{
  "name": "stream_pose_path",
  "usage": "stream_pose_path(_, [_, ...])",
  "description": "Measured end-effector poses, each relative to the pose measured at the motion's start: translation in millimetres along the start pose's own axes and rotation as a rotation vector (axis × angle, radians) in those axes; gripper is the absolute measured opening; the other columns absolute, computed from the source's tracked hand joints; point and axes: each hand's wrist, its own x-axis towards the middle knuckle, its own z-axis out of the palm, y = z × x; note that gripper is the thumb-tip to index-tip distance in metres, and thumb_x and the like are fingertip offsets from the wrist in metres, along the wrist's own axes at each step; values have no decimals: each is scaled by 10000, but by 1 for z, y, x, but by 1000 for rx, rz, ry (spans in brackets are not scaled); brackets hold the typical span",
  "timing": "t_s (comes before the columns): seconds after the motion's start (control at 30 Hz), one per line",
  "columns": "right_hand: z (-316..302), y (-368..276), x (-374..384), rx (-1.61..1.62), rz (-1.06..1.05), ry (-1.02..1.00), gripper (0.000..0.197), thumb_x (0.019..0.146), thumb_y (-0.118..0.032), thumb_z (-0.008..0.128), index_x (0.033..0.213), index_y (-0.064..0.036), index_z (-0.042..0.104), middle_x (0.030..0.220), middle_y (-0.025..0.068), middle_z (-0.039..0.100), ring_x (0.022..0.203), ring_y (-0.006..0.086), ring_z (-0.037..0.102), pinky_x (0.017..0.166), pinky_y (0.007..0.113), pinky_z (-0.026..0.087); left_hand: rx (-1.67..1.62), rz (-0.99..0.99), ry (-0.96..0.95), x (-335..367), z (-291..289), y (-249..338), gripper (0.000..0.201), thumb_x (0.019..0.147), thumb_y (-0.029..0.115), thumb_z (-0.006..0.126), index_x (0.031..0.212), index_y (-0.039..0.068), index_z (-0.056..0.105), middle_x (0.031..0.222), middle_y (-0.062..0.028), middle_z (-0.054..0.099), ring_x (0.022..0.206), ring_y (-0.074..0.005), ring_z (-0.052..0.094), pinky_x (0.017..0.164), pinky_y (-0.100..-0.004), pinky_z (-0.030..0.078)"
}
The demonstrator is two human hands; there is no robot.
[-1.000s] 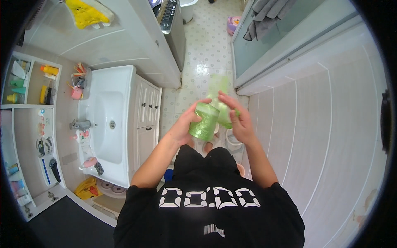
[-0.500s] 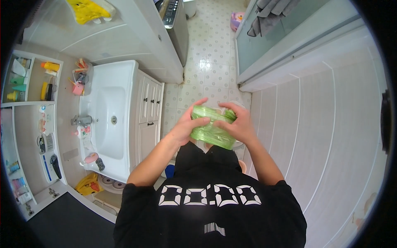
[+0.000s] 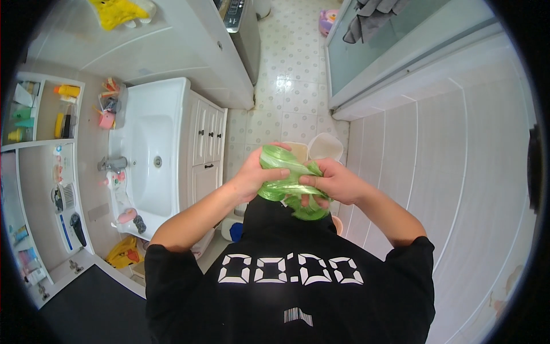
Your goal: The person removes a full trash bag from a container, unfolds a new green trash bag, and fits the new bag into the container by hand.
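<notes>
A crumpled, see-through green plastic bag [image 3: 281, 183] is stretched between my two hands in front of my body. My left hand [image 3: 250, 178] grips its left side, thumb lying over the film and fingers behind. On the other side my right hand [image 3: 338, 182] pinches a bunched part between thumb and fingers, and a loose end droops below it. Just beyond the hands, a white open container [image 3: 325, 148] stands on the floor. A cream-coloured container [image 3: 298, 151] beside it is partly hidden by the hands and the bag.
To the left is a white washbasin [image 3: 152, 198] with a tap [image 3: 113, 164] over a white cabinet [image 3: 205, 137]. An open mirror cabinet [image 3: 80, 166] holds toiletries. A tiled wall [image 3: 395, 172] rises on the right. Ahead lie patterned floor tiles [image 3: 286, 94] and a glass door [image 3: 372, 63].
The bag has gone from a compact, flat bundle to a looser, twisted shape with a hanging end. My right hand has moved slightly lower, uncovering the containers on the floor.
</notes>
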Motion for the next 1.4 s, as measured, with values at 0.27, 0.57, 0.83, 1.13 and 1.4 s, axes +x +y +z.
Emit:
stream_pose_path(0.27, [2, -5, -4, -510, -308, 46, 278, 998, -283, 598, 920, -24, 662, 673, 57, 586, 632, 137, 546, 570, 315, 444, -28, -6, -41, -16, 13, 11, 585, 766, -11, 757, 1284, 85, 504, 1129, -62, 617, 1052, -187, 624, 909, -356, 544])
stream_pose_path(0.57, [9, -27, -22, -659, -385, -4, 217, 980, -212, 585, 888, -18, 616, 620, 153, 553, 544, 299, 504, 562, 385, 426, 35, -66, -118, -22, 26, 27, 599, 725, 21, 821, 1243, 102, 534, 1086, -22, 635, 1025, -150, 626, 890, -325, 532])
stream_pose_path(0.83, [9, -39, -26, -718, -326, -15, 148, 966, -195, 595, 964, -50, 625, 664, 150, 581, 588, 308, 551, 576, 389, 443, 136, -80, -34, -28, 36, 40, 498, 744, -7, 801, 1175, 79, 568, 1048, -28, 638, 973, -121, 627, 868, -285, 524])
stream_pose_path(1.13, [30, -54, -56, -988, -512, -272, 210, 953, -224, 588, 848, -53, 527, 648, 130, 545, 587, 353, 560, 535, 434, 426, 780, 101, -411, -55, 47, 79, 501, 596, 132, 901, 979, 87, 581, 921, -23, 641, 826, -130, 629, 729, -295, 506])
stream_pose_path(1.4, [3, -47, -72, -792, -639, -183, 160, 898, -118, 604, 776, -33, 545, 617, 119, 556, 525, 291, 554, 509, 404, 426, 619, 231, -503, -83, 6, 102, 457, 647, 262, 901, 893, 76, 563, 808, -43, 657, 709, -170, 647, 658, -311, 524])
